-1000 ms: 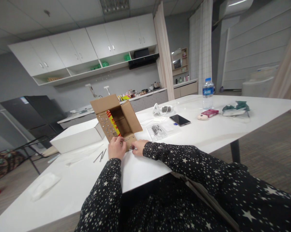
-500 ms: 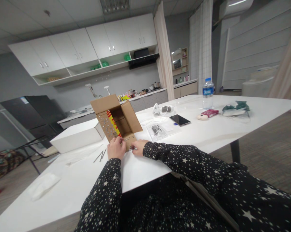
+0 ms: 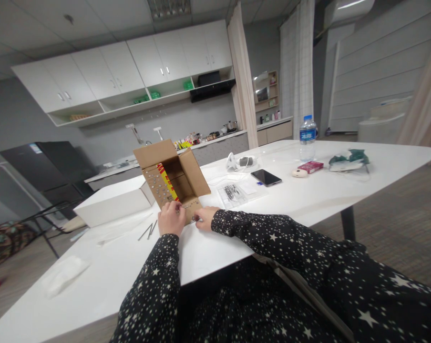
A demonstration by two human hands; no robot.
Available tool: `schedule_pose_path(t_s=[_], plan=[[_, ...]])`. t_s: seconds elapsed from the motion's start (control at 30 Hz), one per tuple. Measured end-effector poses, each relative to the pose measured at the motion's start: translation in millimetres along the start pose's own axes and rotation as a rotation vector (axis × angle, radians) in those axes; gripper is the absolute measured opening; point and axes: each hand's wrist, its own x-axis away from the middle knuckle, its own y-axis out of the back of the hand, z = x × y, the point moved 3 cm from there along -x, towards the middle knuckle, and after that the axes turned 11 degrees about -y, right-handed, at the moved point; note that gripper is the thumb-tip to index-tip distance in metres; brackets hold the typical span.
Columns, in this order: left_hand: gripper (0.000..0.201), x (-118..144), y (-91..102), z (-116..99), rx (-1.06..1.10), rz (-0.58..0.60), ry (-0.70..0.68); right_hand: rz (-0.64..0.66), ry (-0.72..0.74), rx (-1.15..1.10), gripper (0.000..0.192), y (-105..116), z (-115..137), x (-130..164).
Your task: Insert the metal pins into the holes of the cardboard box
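Both hands work at the near flap of an open box, centre-left of the frame.
The left hand has edged slightly left while the right hand and box stay put, so work apparently continues at one spot. Fingers curl; whether they clamp anything, I cannot tell. The mouth faces the wearer, its long axis slanting toward lower right.

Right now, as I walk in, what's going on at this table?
Someone in black star-print sleeves has the left hand and right hand at the near flap of an open cardboard box. Whatever the fingertips may hold is too small to make out. Small greyish pieces dot the box's left flap. Two thin rods lie left of the hands.
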Motion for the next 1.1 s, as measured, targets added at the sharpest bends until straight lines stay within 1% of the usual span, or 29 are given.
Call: schedule_pose_path(t_s=[0.2,0.27,0.33,0.4,0.5,0.77,0.93,1.1], plan=[[0.014,-0.8,4.1,-2.5,0.06,-0.122,-0.055,0.005,0.0,0.004,0.035,-1.4,0.1,-1.3],[0.013,-1.1,4.4,-4.3,0.106,-0.141,-0.086,0.007,-0.015,0.016,0.033,-1.6,1.0,-1.9],[0.013,-0.9,3.8,-6.2,0.158,-0.135,-0.115,0.006,-0.04,0.029,0.032,-1.2,1.7,-2.1],[0.013,-0.3,2.1,-8.0,0.212,-0.106,-0.132,0.01,-0.05,0.029,0.032,-0.4,2.2,-1.6],[0.012,0.8,-1.6,-9.6,0.273,-0.037,-0.147,0.021,-0.008,0.008,0.032,0.0,2.1,-0.9],[0.014,1.7,-13.6,-6.0,0.274,0.212,-0.153,-0.01,0.043,-0.003,0.031,-6.5,-1.6,-7.1],[0.016,2.7,-15.3,-6.1,0.276,0.268,-0.15,0.003,0.047,-0.007,0.03,-8.0,-2.4,-9.1],[0.018,3.2,-15.3,-7.8,0.262,0.311,-0.176,-0.002,0.036,0.007,0.027,-9.5,-2.7,-10.2]])
